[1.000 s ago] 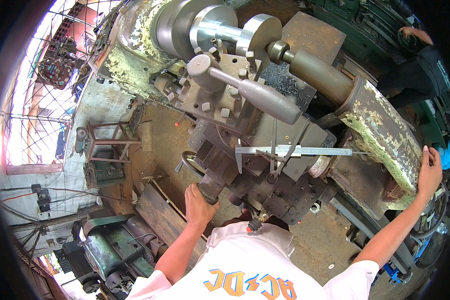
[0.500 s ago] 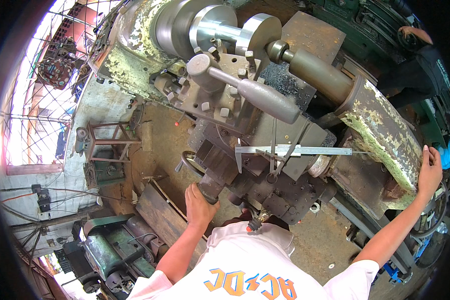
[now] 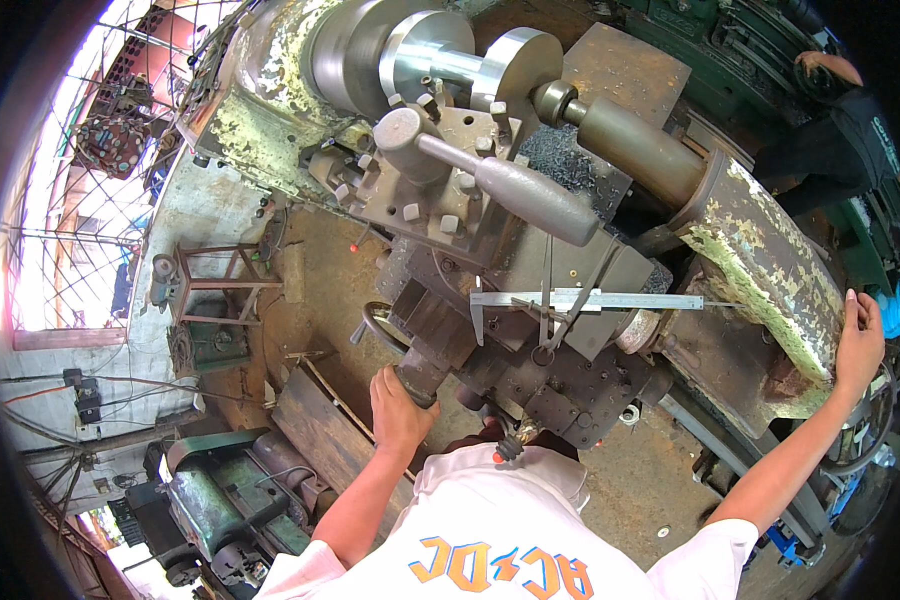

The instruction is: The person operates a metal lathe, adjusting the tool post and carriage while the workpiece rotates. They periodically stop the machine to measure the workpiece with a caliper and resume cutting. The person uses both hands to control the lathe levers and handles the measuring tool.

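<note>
My left hand (image 3: 400, 412) is closed round the dark round end of the lathe's compound slide (image 3: 425, 385); its fingertips are partly hidden. My right hand (image 3: 858, 345) rests with its fingers stretched out along the edge of the tailstock (image 3: 770, 250), whose paint is peeling. Between chuck (image 3: 348, 58) and tailstock sits a shiny metal workpiece (image 3: 515, 70) with two wide discs; the chuck looks blurred. In front of it stands the tool post (image 3: 440, 190) with its clamping lever (image 3: 535, 190). A vernier caliper (image 3: 630, 300) and a spring caliper (image 3: 548, 320) lie across the carriage.
Metal chips (image 3: 565, 165) are heaped behind the tool post. A handwheel (image 3: 378, 325) sticks out left of the slide. Another person's hand (image 3: 832, 68) is at a green machine (image 3: 730, 50) at the far right. A small green machine (image 3: 220, 495) stands at lower left, near a metal stand (image 3: 225, 283).
</note>
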`<state>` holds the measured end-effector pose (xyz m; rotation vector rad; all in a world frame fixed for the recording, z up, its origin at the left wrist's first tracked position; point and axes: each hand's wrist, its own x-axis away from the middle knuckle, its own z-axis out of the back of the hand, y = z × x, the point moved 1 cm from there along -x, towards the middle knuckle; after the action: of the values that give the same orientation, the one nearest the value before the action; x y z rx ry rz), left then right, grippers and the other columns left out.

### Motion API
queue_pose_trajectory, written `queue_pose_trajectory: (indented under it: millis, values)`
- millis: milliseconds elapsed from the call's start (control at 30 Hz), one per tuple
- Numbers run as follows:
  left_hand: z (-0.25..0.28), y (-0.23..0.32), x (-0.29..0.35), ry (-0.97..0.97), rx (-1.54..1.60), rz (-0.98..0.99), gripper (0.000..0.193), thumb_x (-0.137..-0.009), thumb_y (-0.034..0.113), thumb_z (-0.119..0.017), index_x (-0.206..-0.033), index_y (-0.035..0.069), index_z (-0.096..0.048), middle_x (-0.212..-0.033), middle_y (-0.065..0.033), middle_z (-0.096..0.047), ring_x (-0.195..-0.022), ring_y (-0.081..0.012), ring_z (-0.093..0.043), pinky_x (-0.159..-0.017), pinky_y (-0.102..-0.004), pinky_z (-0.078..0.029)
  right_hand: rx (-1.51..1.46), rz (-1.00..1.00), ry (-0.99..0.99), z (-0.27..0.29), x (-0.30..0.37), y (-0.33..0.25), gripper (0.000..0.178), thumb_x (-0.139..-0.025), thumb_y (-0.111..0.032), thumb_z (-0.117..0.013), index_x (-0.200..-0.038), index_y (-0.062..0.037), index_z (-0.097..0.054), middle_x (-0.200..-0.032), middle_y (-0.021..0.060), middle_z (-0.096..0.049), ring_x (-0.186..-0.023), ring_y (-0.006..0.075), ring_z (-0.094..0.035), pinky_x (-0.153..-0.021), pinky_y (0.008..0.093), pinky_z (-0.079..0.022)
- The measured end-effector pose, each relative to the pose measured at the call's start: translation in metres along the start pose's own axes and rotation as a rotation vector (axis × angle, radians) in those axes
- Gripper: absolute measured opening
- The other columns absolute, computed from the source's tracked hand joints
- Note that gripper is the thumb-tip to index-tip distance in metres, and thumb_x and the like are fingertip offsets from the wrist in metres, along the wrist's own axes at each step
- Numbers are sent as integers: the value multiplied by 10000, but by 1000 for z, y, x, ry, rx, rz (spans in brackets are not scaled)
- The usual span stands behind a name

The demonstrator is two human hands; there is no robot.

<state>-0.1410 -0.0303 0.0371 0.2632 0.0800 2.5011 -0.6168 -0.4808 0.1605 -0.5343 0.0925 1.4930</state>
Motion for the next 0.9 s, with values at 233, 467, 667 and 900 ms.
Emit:
queue_pose_trajectory:
  millis: [233,467,667,900]
  values:
    - [-1,-2,1,18,2,-12,982,-634,245,-897,-1390,-98,-373,-1380,-273,-471,-1338,-415,-421,-1143,-443,-369,-4,-4,-4,1,0,-2,420,-968,-414,-654,-1207,-70,-691,-1086,131,-737,-989,238,-695,-900,354,-514]
    - [-4,-4,2,35,21,-60,1014,-637,248,-898,-1412,-106,-350,-1396,-286,-458,-1354,-426,-405,-1147,-450,-359,-29,6,-16,2,0,-4,414,-969,-400,-658,-1195,-54,-689,-1063,138,-737,-965,235,-696,-874,353,-519]
    - [14,-47,16,-167,288,-8,985,-700,217,-858,-1465,-85,-316,-1456,-304,-450,-1354,-430,-450,-1102,-457,-401,-110,20,-63,4,-2,-3,404,-964,-376,-674,-1169,-28,-681,-1012,138,-739,-908,221,-691,-818,345,-513]
    - [4,-102,1,-617,199,5,606,-781,21,-656,-1358,-77,-499,-1183,-244,-687,-1174,-407,-629,-985,-456,-481,-192,18,-66,1,-5,-3,378,-954,-348,-684,-1114,-5,-684,-962,141,-742,-872,229,-693,-791,353,-517]
